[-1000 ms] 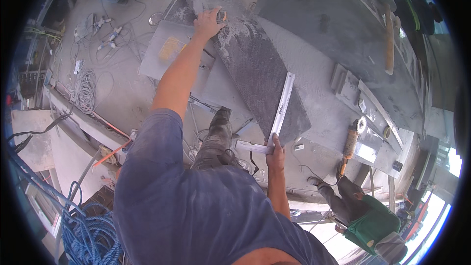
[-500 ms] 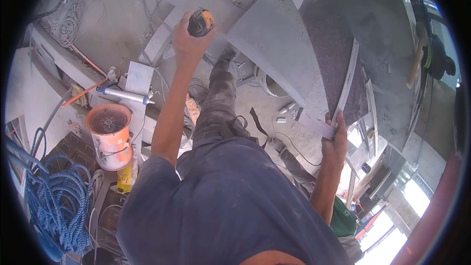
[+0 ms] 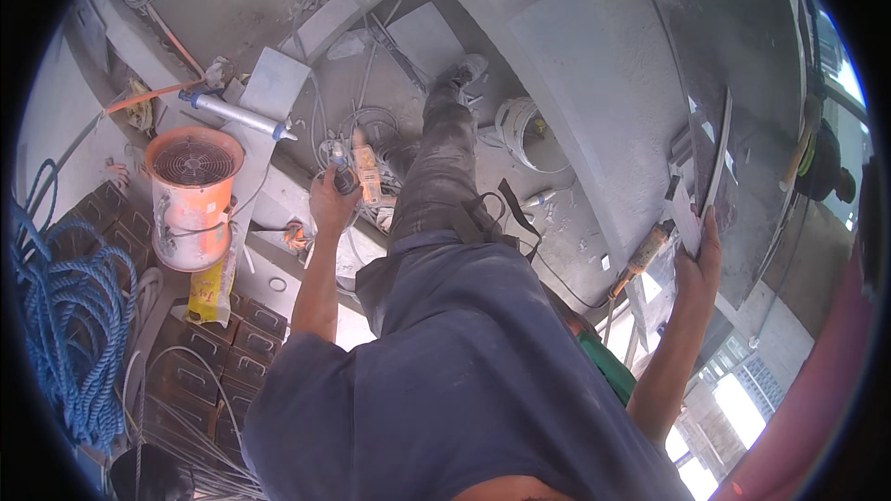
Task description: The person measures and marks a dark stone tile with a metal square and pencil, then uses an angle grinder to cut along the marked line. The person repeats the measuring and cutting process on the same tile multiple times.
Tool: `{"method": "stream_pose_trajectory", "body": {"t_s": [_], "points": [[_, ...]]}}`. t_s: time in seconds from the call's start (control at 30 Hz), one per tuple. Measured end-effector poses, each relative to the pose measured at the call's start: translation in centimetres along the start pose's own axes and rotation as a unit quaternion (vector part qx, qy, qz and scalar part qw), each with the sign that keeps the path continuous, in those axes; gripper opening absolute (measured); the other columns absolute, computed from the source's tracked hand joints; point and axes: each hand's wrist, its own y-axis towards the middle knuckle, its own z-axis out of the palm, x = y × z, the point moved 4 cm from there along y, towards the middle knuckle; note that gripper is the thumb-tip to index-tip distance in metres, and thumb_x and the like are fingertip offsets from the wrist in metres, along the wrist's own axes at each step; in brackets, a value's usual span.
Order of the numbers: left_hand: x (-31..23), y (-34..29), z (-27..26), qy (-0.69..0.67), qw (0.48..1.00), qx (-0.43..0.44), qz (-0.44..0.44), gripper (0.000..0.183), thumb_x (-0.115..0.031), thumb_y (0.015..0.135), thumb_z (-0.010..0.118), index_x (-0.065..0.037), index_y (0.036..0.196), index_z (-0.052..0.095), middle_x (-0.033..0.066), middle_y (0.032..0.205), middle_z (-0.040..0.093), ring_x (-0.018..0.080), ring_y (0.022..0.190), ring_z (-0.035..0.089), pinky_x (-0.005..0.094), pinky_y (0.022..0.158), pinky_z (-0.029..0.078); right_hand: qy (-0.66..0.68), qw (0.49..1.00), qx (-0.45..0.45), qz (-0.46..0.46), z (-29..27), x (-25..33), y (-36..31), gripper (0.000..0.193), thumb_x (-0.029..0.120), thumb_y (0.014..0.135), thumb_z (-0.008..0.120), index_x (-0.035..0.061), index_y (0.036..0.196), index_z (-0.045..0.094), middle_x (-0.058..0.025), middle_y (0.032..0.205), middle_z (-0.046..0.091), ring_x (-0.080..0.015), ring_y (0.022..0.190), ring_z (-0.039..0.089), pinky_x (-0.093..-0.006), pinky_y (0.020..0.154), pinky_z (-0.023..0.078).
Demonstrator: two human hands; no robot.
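Observation:
My left hand [image 3: 332, 204] is low at the left of my leg, its fingers curled about a dark rounded tool [image 3: 346, 180], which is mostly hidden. Beside it lies an orange boxy object [image 3: 368, 172] among cords. At the right, my right hand [image 3: 701, 258] grips a short flat pale strip [image 3: 685, 215]. A long thin pale strip [image 3: 719, 153] rises from the same hand, next to a dusty grey panel [image 3: 747, 65]. Just left of that hand is a corded orange power tool [image 3: 647, 258].
An orange blower fan [image 3: 193, 199] stands at the left, with a caulking gun [image 3: 237, 115] behind it. Blue rope [image 3: 74, 315] is heaped at the far left. A white bucket [image 3: 516, 130] sits by my foot. Loose cords [image 3: 371, 121] cross the floor. A large grey slab [image 3: 594, 102] reaches across.
My left hand has come down and nearer with the dark tool, away from the slab. The right hand has shifted right with both strips. My view has turned, bringing the corded power tool into sight.

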Motion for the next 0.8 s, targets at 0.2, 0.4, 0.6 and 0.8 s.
{"method": "stream_pose_trajectory", "body": {"t_s": [0.2, 0.4, 0.6, 0.8], "points": [[-0.1, -0.4, 0.9, 0.008, 1.000, 0.009, 0.006, 0.090, -0.045, 0.074, 0.098, -0.020, 0.152, 0.062, 0.0240, 0.113, 0.067, 0.0448, 0.108, 0.071, 0.0558, 0.092, 0.058, -0.112, 0.990, 0.066, -0.057, -1.1, -1.7, 1.1, 0.052, 0.023, 0.103, 0.085, -0.0031, 0.142, 0.063, -0.0175, 0.133, 0.074, -0.0259, 0.122, 0.073, -0.0374, 0.114, 0.061], [-0.2, 0.1, 0.8, -0.007, 1.000, -0.012, 0.021, 0.091, -0.042, 0.070, 0.099, -0.018, 0.150, 0.064, 0.0230, 0.109, 0.067, 0.0442, 0.103, 0.070, 0.0545, 0.091, 0.057, -0.041, 0.999, -0.009, 0.003, -2.4, -7.1, 4.0, 0.043, 0.020, 0.100, 0.088, -0.0002, 0.134, 0.069, -0.0163, 0.128, 0.074, -0.0269, 0.115, 0.074, -0.0394, 0.099, 0.064], [0.3, 1.6, 0.2, -0.043, 0.995, 0.086, -0.018, 0.097, -0.042, 0.068, 0.099, -0.010, 0.152, 0.062, 0.0303, 0.125, 0.070, 0.0506, 0.116, 0.070, 0.0578, 0.101, 0.058, 0.082, 0.992, 0.010, 0.094, -2.5, -16.3, 6.9, 0.034, 0.025, 0.101, 0.087, 0.0049, 0.126, 0.073, -0.0161, 0.109, 0.076, -0.0249, 0.088, 0.073, -0.0360, 0.081, 0.064], [-0.3, 4.5, -2.1, 0.006, 0.994, 0.112, 0.007, 0.099, -0.049, 0.064, 0.102, -0.011, 0.147, 0.064, 0.0271, 0.121, 0.074, 0.0471, 0.116, 0.074, 0.0555, 0.100, 0.061, 0.110, 0.988, 0.044, 0.104, -2.8, -23.7, 10.9, 0.033, 0.025, 0.102, 0.085, 0.0049, 0.125, 0.072, -0.0175, 0.107, 0.076, -0.0263, 0.088, 0.073, -0.0377, 0.078, 0.064]]}}
